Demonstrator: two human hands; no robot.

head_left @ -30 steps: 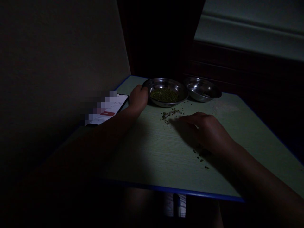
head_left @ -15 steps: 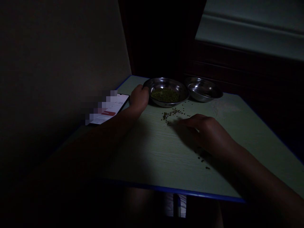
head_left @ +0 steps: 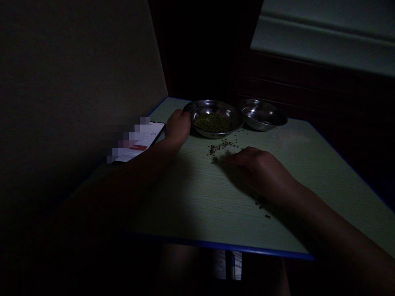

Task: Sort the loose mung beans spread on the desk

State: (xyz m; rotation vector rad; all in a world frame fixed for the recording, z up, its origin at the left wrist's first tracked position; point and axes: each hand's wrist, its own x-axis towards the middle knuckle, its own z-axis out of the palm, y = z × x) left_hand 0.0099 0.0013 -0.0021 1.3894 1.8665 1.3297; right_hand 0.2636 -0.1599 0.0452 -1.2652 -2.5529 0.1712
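Note:
My left hand (head_left: 179,126) is closed on the left rim of a steel bowl (head_left: 212,133). Small green beans that look like mung beans (head_left: 212,122) cover the bottom of this bowl. My right hand (head_left: 259,166) is held low over the table, its fingers bent and pressed together. Its fingertips are beside a loose patch of scattered beans (head_left: 222,144) in front of the bowl. Whatever may be between those fingertips is too small and dark to make out.
A second steel bowl (head_left: 262,119) stands to the right of the first. On the left lies a phone (head_left: 138,144) with its screen lit, against the wall side. A few stray beans (head_left: 267,216) lie nearer the front of the blue-edged table (head_left: 185,205). The room is dim.
My right hand has moved slightly left towards the lower edge of the scattered beans, its fingers closer together. The left hand stays on the bowl's rim. The view has shifted a little.

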